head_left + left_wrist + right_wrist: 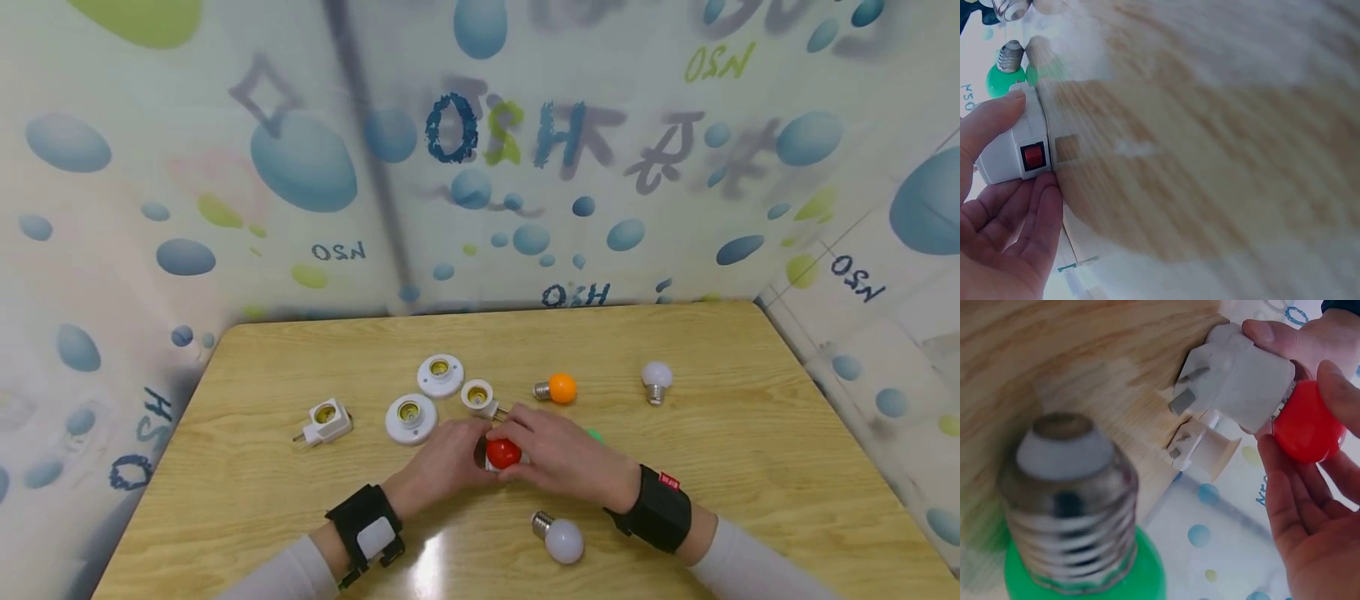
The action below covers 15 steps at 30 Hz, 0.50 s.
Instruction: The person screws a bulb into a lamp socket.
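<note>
In front of me my left hand [450, 457] grips a white plug-in lamp socket [1004, 150] with a red rocker switch [1034, 156] on its side. Two flat prongs [1182, 402] stick out of the socket's end in the right wrist view. My right hand [558, 450] holds a red bulb [503, 452] between thumb and fingers. The bulb's base is in the socket's mouth, with a little metal thread [1283, 401] showing between them. Beside the right hand lies a green bulb [595, 436], mostly hidden by it in the head view.
An orange bulb [562, 388] and a white bulb [657, 377] lie farther back; another white bulb [562, 542] is nearer me. Two round lamp bases [431, 385] [397, 429], a round-mouthed plug-in socket [468, 406] and a square one [341, 425] are on the wooden table [247, 500].
</note>
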Each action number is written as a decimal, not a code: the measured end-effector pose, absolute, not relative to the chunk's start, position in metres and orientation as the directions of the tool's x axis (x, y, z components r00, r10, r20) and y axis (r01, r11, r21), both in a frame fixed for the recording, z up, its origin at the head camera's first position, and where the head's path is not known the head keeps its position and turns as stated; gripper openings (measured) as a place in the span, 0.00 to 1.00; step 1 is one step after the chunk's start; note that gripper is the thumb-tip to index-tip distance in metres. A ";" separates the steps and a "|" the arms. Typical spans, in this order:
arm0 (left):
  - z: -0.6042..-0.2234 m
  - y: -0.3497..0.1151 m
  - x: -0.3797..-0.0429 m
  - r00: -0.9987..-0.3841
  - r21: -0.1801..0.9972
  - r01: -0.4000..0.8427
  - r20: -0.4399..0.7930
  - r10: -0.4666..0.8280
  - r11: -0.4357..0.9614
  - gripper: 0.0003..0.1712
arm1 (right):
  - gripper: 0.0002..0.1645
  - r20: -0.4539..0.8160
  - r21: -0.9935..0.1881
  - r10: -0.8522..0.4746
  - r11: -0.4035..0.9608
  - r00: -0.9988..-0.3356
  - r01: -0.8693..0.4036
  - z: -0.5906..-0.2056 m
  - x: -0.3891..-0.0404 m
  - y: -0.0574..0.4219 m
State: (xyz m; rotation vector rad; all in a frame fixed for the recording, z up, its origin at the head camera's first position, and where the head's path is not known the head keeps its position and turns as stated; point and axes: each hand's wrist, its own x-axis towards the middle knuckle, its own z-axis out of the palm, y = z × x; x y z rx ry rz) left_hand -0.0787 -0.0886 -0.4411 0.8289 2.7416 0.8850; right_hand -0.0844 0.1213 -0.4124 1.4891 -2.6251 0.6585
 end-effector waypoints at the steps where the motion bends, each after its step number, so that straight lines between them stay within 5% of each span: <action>1: -0.441 -0.088 -0.079 -0.839 0.578 0.456 0.027 0.543 0.676 0.24 | 0.27 0.251 -0.334 -0.803 0.452 -0.540 -0.827 -0.413 -0.083 0.121; 15: -0.441 -0.088 -0.078 -0.843 0.571 0.451 0.021 0.537 0.686 0.25 | 0.28 0.308 -0.331 -0.759 0.480 -0.574 -0.812 -0.418 -0.078 0.118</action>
